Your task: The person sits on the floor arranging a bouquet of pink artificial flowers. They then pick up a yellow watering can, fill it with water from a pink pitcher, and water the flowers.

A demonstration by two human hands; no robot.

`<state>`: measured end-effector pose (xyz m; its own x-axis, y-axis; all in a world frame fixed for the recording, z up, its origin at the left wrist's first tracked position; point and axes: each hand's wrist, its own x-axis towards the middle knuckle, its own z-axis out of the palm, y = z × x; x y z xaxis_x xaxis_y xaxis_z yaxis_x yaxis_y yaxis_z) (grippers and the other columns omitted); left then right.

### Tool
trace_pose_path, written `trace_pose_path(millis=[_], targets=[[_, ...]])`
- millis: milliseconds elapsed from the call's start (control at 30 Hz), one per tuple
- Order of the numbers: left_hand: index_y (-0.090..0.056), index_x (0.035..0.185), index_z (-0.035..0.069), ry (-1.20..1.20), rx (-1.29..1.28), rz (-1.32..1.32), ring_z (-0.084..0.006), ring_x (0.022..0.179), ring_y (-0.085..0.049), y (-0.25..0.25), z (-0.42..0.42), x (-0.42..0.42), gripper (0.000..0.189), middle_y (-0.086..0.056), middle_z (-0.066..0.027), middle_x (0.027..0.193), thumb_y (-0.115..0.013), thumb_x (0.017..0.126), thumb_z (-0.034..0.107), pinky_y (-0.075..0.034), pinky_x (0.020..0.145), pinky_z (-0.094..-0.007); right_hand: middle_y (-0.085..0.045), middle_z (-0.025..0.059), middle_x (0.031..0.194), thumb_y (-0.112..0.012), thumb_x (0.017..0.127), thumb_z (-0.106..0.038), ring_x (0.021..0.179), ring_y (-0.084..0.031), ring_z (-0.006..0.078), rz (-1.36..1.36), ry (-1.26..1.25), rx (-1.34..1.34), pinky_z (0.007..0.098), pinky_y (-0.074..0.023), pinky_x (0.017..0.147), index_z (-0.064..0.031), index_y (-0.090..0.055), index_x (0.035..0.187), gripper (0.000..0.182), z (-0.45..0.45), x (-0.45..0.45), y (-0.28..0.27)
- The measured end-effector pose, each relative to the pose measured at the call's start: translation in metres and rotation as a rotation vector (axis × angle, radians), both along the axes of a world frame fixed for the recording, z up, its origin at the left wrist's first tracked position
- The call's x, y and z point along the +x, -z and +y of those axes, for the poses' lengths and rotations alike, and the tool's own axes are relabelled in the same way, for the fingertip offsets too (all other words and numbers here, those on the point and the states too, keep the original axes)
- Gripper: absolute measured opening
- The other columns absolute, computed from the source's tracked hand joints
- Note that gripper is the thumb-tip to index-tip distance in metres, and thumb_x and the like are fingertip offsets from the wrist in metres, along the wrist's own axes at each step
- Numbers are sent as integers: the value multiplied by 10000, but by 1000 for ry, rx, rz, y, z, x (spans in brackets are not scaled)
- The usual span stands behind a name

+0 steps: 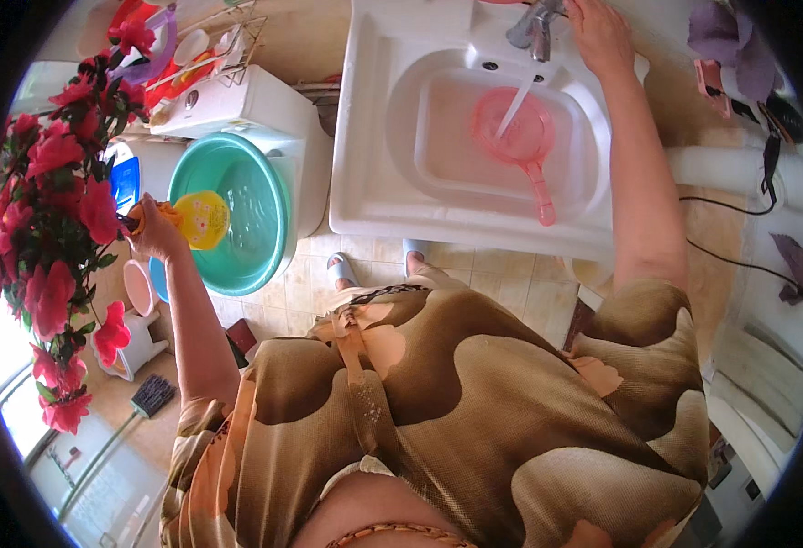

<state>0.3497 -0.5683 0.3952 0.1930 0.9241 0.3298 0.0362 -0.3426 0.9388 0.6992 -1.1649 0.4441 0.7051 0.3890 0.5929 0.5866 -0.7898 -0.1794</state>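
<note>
My right hand (601, 38) rests at the chrome faucet (535, 31) at the sink's back edge; its fingertips are cut off by the picture's rim. Water runs from the faucet into a translucent pink dipper (514, 127) lying in the white sink (387, 212). My left hand (158, 229) is closed around something orange, probably a cloth, and a dark item. A yellow round item with a printed pattern (203, 219) extends from it over a green basin (268, 260) that holds water. Whether the yellow item is a scoop or a container I cannot tell.
A white appliance (312, 130) stands behind the basin, with a wire rack (247, 41) nearby. Pink artificial flowers (55, 147) hang at the left. A pink tub (141, 288) and a brush (153, 396) are below. Black cables (730, 205) run at the right.
</note>
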Motion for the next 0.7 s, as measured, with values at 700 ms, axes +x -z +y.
trace_pose_path(millis=[700], targets=[[-606, 803, 59, -11, 56, -85, -111, 554, -603, -18, -37, -6, 123, -622, -21, 684, -727, 806, 75, -499, 510, -250, -631, 40, 789, -562, 939, -341, 652, -572, 131, 1562, 237, 727, 286, -472, 599, -52, -620, 1008, 303, -81, -134, 215]])
